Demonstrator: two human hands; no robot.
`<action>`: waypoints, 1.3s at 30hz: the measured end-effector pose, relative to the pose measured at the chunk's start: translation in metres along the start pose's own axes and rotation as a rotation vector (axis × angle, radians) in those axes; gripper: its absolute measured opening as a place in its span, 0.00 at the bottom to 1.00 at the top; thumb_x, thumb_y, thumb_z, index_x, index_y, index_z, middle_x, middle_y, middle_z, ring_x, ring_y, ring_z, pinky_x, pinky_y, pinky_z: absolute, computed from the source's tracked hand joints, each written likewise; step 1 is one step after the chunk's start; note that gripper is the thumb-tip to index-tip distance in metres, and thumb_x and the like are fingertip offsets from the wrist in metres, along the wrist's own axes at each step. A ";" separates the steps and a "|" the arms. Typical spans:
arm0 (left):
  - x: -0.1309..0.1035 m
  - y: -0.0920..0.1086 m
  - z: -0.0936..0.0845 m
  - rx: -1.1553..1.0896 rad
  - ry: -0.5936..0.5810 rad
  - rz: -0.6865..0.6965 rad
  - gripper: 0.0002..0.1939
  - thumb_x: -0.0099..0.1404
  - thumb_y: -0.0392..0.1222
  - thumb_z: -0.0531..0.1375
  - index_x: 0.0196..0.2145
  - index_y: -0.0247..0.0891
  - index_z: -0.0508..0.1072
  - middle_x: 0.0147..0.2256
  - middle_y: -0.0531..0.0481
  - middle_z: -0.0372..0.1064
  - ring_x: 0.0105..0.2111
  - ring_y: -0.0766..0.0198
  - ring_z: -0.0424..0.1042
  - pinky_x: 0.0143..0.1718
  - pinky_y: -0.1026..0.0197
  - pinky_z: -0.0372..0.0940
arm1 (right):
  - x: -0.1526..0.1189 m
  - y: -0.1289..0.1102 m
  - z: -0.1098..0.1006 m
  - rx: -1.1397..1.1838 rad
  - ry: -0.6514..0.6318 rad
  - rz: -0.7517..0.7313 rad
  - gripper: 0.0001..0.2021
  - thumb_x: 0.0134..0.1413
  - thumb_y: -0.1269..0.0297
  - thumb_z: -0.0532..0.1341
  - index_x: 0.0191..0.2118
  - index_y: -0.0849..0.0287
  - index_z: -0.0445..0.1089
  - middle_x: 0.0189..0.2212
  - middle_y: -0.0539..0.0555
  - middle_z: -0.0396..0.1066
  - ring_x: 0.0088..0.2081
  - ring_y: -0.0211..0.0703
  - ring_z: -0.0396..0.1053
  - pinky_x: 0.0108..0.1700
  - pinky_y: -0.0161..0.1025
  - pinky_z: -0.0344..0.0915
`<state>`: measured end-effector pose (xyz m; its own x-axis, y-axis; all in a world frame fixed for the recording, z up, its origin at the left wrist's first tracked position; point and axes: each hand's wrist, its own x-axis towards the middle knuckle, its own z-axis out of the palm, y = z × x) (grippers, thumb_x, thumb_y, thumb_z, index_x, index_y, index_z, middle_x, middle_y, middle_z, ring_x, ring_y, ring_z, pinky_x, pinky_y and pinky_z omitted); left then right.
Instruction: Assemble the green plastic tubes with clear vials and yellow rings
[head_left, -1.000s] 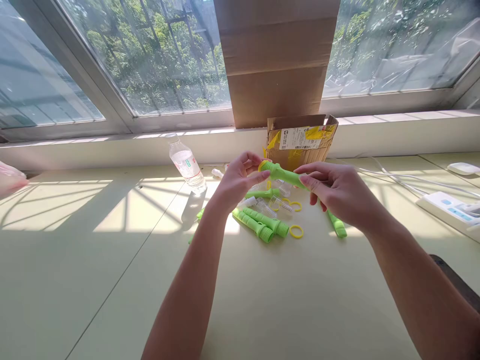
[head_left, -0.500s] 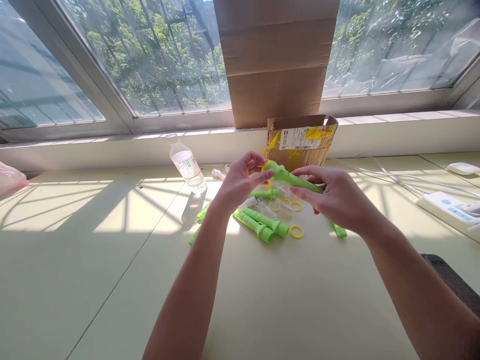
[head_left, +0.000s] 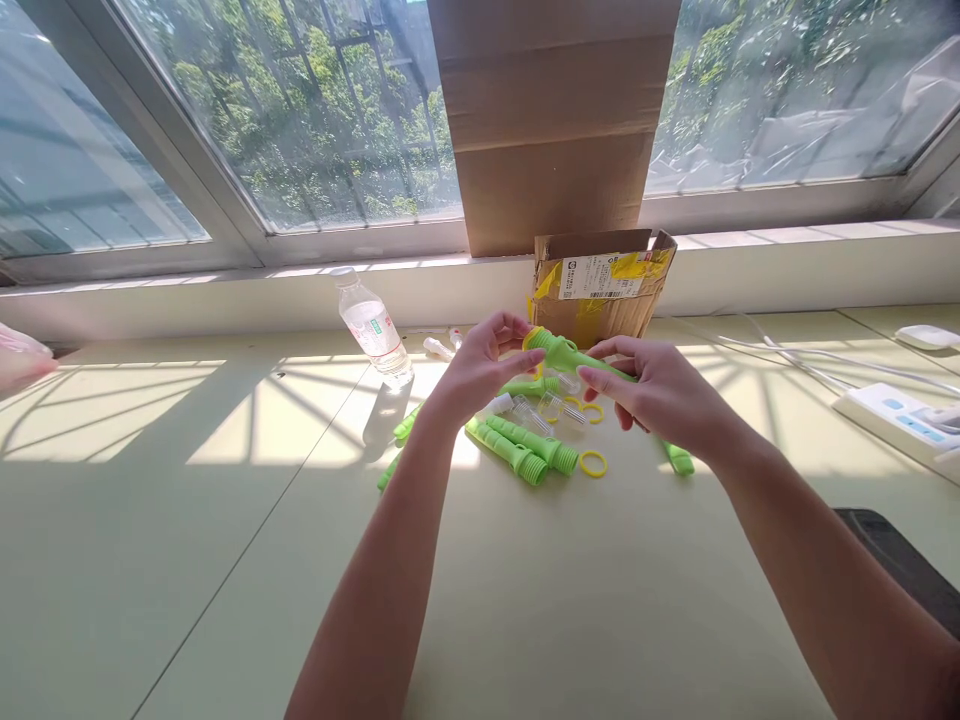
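A green plastic tube point(head_left: 561, 352) with a screw-threaded end is held tilted above the table between my hands. My right hand point(head_left: 664, 388) is closed round its plain end. With thumb and fingers, my left hand point(head_left: 487, 365) pinches the yellow ring point(head_left: 533, 338) at the threaded end; part of the ring is hidden by the fingers. Below, two more green threaded tubes point(head_left: 517, 450) lie side by side. Near them are a loose yellow ring point(head_left: 593, 464), clear plastic caps point(head_left: 531, 412) and a white piece point(head_left: 496, 405).
An open cardboard box point(head_left: 592, 315) stands behind my hands, against the sill. To the left is a water bottle point(head_left: 375, 328). A power strip point(head_left: 904, 425) with cables lies at the right, and a dark flat object point(head_left: 900, 565) near the right edge.
Both hands and the tube have dipped very slightly. My right hand has turned a little on the tube and shifted slightly left; the left still pinches the ring end.
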<state>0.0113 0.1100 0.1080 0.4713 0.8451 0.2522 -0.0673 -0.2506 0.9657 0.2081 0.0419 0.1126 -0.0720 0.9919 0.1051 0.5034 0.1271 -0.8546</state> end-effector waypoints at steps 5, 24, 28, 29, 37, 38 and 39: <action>0.001 -0.003 0.001 0.021 0.024 0.002 0.16 0.52 0.44 0.67 0.34 0.37 0.64 0.36 0.50 0.69 0.34 0.67 0.69 0.38 0.58 0.68 | 0.003 0.003 0.004 -0.059 0.066 -0.022 0.15 0.53 0.50 0.56 0.33 0.58 0.67 0.28 0.53 0.73 0.19 0.34 0.62 0.21 0.33 0.58; 0.000 -0.005 0.003 0.156 0.071 0.044 0.21 0.47 0.43 0.69 0.35 0.37 0.63 0.39 0.48 0.68 0.40 0.61 0.69 0.42 0.57 0.66 | 0.002 0.000 0.005 0.091 0.089 0.046 0.17 0.52 0.49 0.57 0.37 0.58 0.69 0.24 0.52 0.70 0.18 0.34 0.60 0.17 0.32 0.55; 0.001 -0.007 0.003 0.166 0.062 0.036 0.21 0.48 0.44 0.69 0.35 0.37 0.64 0.39 0.47 0.69 0.42 0.60 0.69 0.41 0.57 0.65 | 0.003 0.001 0.005 0.081 0.079 0.077 0.18 0.53 0.48 0.57 0.40 0.57 0.68 0.22 0.52 0.71 0.16 0.34 0.60 0.16 0.32 0.56; 0.001 -0.007 0.003 0.160 0.055 0.031 0.21 0.48 0.44 0.69 0.34 0.36 0.64 0.38 0.47 0.69 0.41 0.60 0.70 0.41 0.57 0.65 | 0.003 0.002 0.006 0.078 0.073 0.074 0.18 0.53 0.48 0.56 0.40 0.57 0.68 0.22 0.51 0.71 0.15 0.34 0.60 0.16 0.32 0.56; 0.001 -0.005 0.003 0.122 0.092 0.032 0.20 0.48 0.46 0.68 0.34 0.36 0.64 0.36 0.49 0.69 0.38 0.61 0.71 0.39 0.56 0.67 | 0.002 0.004 0.007 -0.041 0.176 -0.047 0.21 0.43 0.48 0.65 0.41 0.54 0.67 0.31 0.51 0.72 0.19 0.32 0.61 0.20 0.33 0.57; 0.001 -0.005 0.003 0.108 0.097 0.040 0.20 0.48 0.46 0.68 0.34 0.37 0.64 0.36 0.49 0.69 0.37 0.61 0.71 0.39 0.56 0.67 | 0.001 0.004 0.007 -0.065 0.210 -0.074 0.20 0.42 0.50 0.65 0.39 0.55 0.67 0.33 0.51 0.71 0.20 0.33 0.62 0.21 0.33 0.58; 0.001 -0.004 0.004 0.097 0.100 0.048 0.21 0.47 0.45 0.69 0.34 0.37 0.64 0.36 0.49 0.70 0.37 0.61 0.71 0.38 0.57 0.67 | 0.001 0.004 0.008 -0.083 0.233 -0.097 0.18 0.42 0.51 0.65 0.38 0.55 0.67 0.34 0.51 0.71 0.22 0.33 0.63 0.22 0.33 0.58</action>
<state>0.0152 0.1099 0.1038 0.3794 0.8728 0.3070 0.0004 -0.3320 0.9433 0.2034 0.0432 0.1057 0.0722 0.9490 0.3071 0.5734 0.2124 -0.7913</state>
